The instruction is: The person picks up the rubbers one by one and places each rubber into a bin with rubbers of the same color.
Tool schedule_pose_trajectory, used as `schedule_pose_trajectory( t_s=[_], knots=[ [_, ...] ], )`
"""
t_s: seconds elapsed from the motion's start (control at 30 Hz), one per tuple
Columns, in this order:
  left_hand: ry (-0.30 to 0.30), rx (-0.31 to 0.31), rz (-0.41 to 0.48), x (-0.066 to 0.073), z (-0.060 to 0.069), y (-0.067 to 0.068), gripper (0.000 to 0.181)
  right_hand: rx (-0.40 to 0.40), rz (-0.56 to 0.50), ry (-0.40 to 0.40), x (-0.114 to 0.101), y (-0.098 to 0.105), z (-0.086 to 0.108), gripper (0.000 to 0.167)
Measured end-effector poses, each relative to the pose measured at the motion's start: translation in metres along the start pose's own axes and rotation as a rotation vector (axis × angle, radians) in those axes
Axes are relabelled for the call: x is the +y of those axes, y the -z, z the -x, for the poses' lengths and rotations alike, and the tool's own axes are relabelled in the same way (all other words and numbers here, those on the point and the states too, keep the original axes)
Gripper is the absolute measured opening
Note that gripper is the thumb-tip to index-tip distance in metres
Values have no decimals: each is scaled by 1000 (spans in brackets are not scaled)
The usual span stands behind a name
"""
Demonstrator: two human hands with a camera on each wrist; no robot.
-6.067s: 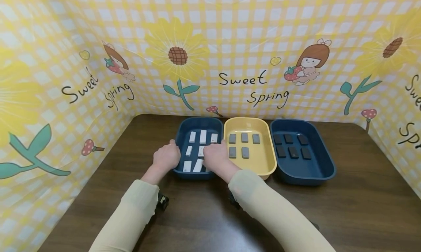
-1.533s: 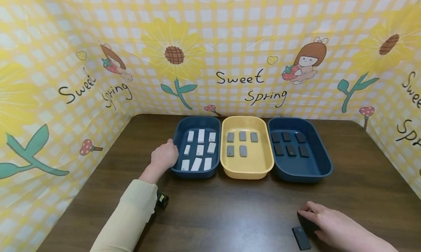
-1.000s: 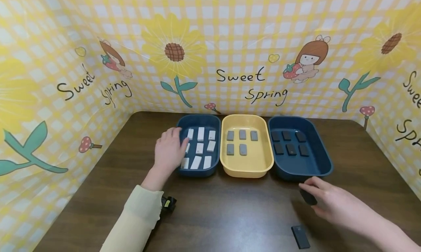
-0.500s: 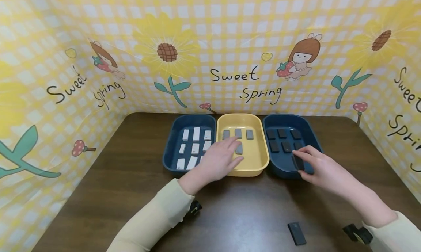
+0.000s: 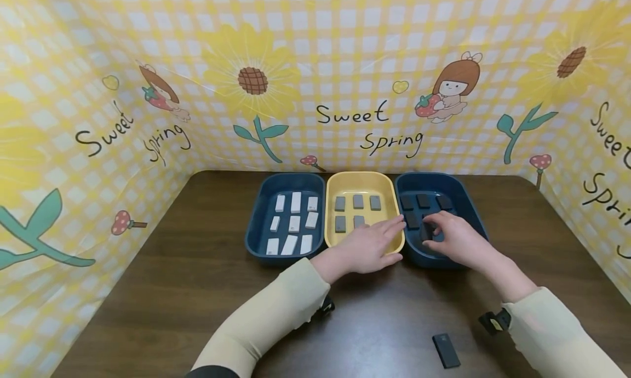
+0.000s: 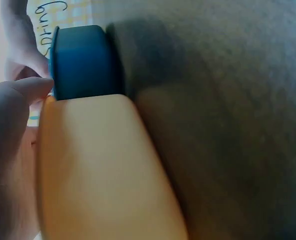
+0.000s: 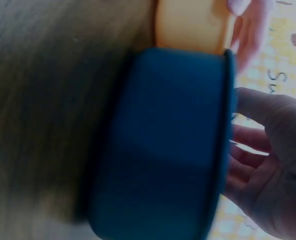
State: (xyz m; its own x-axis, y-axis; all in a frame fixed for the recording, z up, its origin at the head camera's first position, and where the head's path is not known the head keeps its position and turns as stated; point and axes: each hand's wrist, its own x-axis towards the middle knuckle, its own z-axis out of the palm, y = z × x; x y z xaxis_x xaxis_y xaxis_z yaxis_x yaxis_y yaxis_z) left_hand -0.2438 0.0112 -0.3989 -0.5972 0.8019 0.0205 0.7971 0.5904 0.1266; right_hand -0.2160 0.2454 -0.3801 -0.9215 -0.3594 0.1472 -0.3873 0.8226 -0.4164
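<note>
In the head view my right hand [image 5: 458, 240] reaches into the right blue tray [image 5: 470, 213] and pinches a black rectangular block [image 5: 426, 231] between thumb and fingers, low over the tray's floor. Other black blocks [image 5: 423, 201] lie around it, partly hidden by that hand. My left hand [image 5: 367, 247] stretches over the front of the yellow tray [image 5: 362, 176], fingers extended, with the fingertips at the rim beside the right blue tray. Several grey blocks [image 5: 357, 201] sit in the yellow tray. Both wrist views show mainly the trays' outer walls; the held block is hidden there.
The left blue tray [image 5: 251, 224] holds white blocks [image 5: 294, 223] in three rows. One loose black block [image 5: 446, 350] lies on the brown table [image 5: 187, 290] near the front. Patterned cloth [image 5: 345, 66] hangs behind and at both sides. The three trays stand side by side.
My right hand has lifted a black block from the table and carried it into the right blue tray. My left hand has left the left tray and moved right across the yellow one.
</note>
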Motion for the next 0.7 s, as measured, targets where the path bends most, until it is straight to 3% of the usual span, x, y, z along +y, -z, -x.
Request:
schedule_pose_trajectory(
  t_s=[0.17,0.33,0.7],
  knots=[
    [2,-30,7,0,-4,-9,68,-104,-67,-61,8,-13,-11,39],
    [3,-22,-5,0,-6,-13,68,-179,-100,-108,15,-18,-21,35],
    [12,-27,18,-1,-6,-16,69,-254,16,-151,14,-27,-34,36]
  ],
)
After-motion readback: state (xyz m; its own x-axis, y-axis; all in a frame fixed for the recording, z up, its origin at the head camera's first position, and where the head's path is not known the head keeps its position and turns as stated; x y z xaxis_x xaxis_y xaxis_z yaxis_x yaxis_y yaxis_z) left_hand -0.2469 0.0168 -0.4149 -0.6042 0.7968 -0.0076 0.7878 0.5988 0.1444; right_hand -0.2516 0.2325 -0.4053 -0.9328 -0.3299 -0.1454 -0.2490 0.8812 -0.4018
